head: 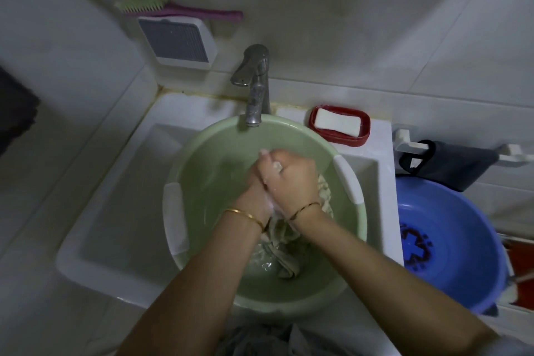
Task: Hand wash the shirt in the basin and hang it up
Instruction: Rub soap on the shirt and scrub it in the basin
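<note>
A green basin [199, 159] with white grip pads sits in the white sink [115, 240] under the tap. A pale, wet shirt [284, 251] lies bunched in the basin's water, partly hidden by my wrists. My right hand [291, 176] is clasped over my left hand [255, 191] above the water, both soapy, fingers curled round a fold of the shirt pressed between them. A bit of pale cloth or suds shows between my right fingers.
A metal tap [254, 87] stands at the sink's back. A red soap dish with a white bar [338, 123] sits on the sink's right rim. A blue basin [450, 240] stands to the right, under a rail with dark cloth. A brush and vent are on the wall.
</note>
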The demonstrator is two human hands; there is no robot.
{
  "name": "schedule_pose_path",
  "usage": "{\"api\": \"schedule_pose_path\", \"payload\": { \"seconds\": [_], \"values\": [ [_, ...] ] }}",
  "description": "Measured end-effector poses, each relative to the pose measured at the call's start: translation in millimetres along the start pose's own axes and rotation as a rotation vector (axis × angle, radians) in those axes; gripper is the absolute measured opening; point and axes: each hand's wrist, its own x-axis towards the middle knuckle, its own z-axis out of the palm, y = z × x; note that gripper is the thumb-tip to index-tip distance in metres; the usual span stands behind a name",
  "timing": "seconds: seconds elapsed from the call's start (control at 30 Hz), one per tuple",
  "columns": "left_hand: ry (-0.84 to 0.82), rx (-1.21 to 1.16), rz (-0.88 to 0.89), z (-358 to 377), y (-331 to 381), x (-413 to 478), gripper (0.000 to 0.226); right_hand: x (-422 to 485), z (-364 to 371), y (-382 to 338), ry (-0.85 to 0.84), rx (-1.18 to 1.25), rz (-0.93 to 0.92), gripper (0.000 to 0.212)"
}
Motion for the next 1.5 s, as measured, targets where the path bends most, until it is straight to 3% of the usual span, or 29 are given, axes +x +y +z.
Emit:
{"api": "schedule_pose_path", "payload": {
  "seconds": [0.1,0.17,0.2,0.27,0.37,0.47,0.5,0.63,0.7,0.77,0.83,0.93,1.0,1.07,1.13,1.27,1.33,1.43,1.5],
  "values": [
    [-0.111,0.23,-0.07,-8.4,6.5,4.2,0.036,23.7,-5.8,14.6,0.005,0.034,0.211,0.04],
    [-0.178,0.331,-0.144,-11.7,18.0,9.9,0.051,40.6,-19.7,25.6,-0.096,0.141,0.257,0.024],
    [-0.2,0.346,-0.148,-15.3,25.7,11.2,0.062,43.6,-26.6,28.3,-0.174,0.292,0.241,0.022],
    [-0.166,0.355,-0.033,-17.8,39.3,12.5,0.062,41.8,-37.8,30.1,-0.431,0.61,0.251,0.035],
    [-0.099,0.52,0.118,-16.9,54.2,15.9,0.067,40.4,-47.1,28.9,-0.742,0.621,0.191,0.043],
    [-0.129,0.535,0.214,-15.2,57.1,11.6,0.086,38.7,-46.0,21.7,-0.58,0.604,0.25,0.019],
    [-0.155,0.535,0.231,-19.1,56.4,9.8,0.081,39.0,-44.9,22.9,-0.495,0.652,0.305,0.007],
    [-0.446,0.808,0.112,-50.0,42.0,17.6,0.052,49.1,-49.5,28.2,-0.31,0.926,0.566,0.014],
    [-0.442,0.988,0.108,-64.4,31.8,26.6,0.027,54.5,-49.9,30.2,-0.199,0.991,0.705,0.012],
    [-0.315,1.016,0.172,-73.1,28.4,34.2,0.026,56.0,-48.8,36.3,-0.034,0.931,0.724,0.017],
    [-0.201,0.977,0.276,-72.6,33.1,33.8,0.03,51.7,-49.4,42.5,-0.005,0.639,0.52,0.028],
    [-0.166,0.904,0.399,-56.5,53.3,26.0,0.02,40.9,-50.4,38.6,-0.354,0.433,0.173,0.042],
    [-0.198,0.911,0.482,-44.0,64.8,22.4,0.015,39.5,-54.3,23.6,-0.661,0.264,0.065,0.035],
    [-0.222,0.951,0.527,-38.3,65.3,23.0,0.015,41.0,-56.9,12.3,-0.843,-0.003,0.05,0.026],
    [-0.23,0.938,0.528,-41.3,62.6,21.6,0.012,43.7,-60.5,13.1,-0.78,-0.108,0.095,0.024],
    [-0.438,0.944,0.253,-59.4,56.3,20.4,0.021,44.5,-64.2,23.1,-0.494,0.568,0.449,0.027],
    [-0.497,1.068,0.125,-68.3,51.3,23.5,0.023,44.0,-60.0,28.4,-0.406,0.769,0.579,0.014],
    [-0.374,1.02,0.189,-77.8,43.8,30.1,0.037,49.4,-53.1,40.7,-0.164,0.944,0.762,0.006],
    [-0.298,0.732,0.19,-74.6,37.9,27.1,0.026,52.2,-49.8,51.8,0.039,0.77,0.755,0.009]
  ]
}}
